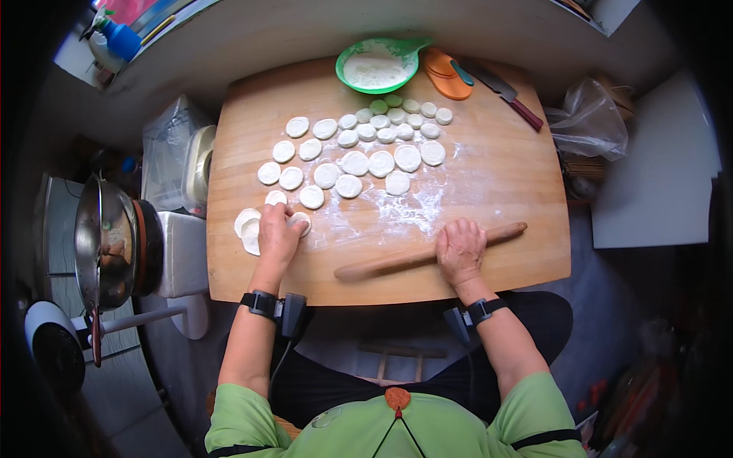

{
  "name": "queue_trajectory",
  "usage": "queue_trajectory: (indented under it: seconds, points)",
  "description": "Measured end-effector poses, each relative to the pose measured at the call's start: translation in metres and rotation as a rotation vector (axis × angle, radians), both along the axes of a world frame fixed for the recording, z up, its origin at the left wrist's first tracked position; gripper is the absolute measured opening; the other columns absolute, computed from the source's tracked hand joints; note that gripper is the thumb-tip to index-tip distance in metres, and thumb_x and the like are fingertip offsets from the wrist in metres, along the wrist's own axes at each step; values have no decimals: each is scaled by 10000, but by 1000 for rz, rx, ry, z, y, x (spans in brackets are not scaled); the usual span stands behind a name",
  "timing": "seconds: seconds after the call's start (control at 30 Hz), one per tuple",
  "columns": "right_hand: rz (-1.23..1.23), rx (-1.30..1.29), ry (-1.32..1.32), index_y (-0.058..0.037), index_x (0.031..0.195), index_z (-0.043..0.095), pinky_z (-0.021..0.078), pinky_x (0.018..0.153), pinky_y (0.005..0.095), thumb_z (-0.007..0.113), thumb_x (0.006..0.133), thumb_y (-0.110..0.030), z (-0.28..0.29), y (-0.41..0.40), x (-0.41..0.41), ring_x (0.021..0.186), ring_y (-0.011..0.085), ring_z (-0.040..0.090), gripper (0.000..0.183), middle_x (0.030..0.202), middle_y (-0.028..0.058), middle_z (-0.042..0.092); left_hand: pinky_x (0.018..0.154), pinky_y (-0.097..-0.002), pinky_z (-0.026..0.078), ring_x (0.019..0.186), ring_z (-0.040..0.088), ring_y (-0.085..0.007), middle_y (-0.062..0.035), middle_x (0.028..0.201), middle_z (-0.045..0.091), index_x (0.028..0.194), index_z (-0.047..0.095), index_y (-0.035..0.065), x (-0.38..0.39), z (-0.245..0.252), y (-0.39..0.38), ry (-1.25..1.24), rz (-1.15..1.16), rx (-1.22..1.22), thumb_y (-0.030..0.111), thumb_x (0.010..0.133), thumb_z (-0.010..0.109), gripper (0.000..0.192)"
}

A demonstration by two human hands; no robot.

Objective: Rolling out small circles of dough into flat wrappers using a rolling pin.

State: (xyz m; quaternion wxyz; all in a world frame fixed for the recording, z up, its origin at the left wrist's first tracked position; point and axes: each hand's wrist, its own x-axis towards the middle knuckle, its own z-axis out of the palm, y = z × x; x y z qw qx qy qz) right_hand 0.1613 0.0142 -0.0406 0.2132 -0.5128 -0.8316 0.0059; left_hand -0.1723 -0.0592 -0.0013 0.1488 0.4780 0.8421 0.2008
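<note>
My left hand (277,230) is at the left front of the wooden board, with its thumb on the edge of a small dough disc (302,222) and its fingers at the disc's left side. Another dough disc (276,197) lies just beyond the fingertips. Thin rolled wrappers (250,233) overlap beside this hand, partly hidden by it. My right hand (461,249) is closed around a wooden rolling pin (386,263), which lies slantwise near the front edge. Several flattened dough discs (355,164) cover the middle and left, with smaller dough pieces (379,122) behind them.
Loose flour dusts the wooden board (532,194). At its back stand a green bowl of flour (375,68), an orange slicer-like tool (446,77) and a knife (509,97). Left of the board are a metal pan (109,246) and a white foam block (183,252).
</note>
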Motion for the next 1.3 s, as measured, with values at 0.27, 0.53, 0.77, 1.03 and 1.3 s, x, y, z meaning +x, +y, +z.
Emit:
queue_trajectory:
  seconds: [0.27,0.53,0.77,1.03,1.3]
  points:
    - [124,-104,0,-74,1222,520,391,972,434,572,806,-144,11,30,0,1205,308,452,425,1304,142,481,680,-309,522,726,635,-181,-93,818,683,946,663,-4,100,12,52,-687,-242,25,59,825,644,138]
    - [56,-92,46,-40,1336,446,308,1080,476,524,884,-135,13,75,-34,1353,343,340,469,1426,172,405,723,-387,503,797,620,-342,-173,845,636,896,685,26,164,-9,85,-287,-494,131,94,790,657,130]
    - [200,-184,38,-79,1369,440,267,1094,520,542,894,-225,19,47,-21,1350,338,346,507,1440,153,400,717,-412,487,796,602,-348,-171,796,606,859,700,44,154,-9,86,-301,-497,86,101,769,670,111]
    - [82,-137,3,-101,1395,402,222,1102,547,505,922,-265,17,89,-39,1383,318,290,512,1457,166,372,755,-435,497,835,610,-379,-185,833,619,811,662,11,166,-7,88,-187,-489,187,106,788,648,99]
    - [87,-272,-165,-153,1429,382,192,1112,553,534,901,-326,19,33,-15,1389,322,281,576,1478,149,351,693,-410,510,750,639,-344,-186,770,660,822,664,-11,149,-2,83,-422,-422,-64,101,762,661,127]
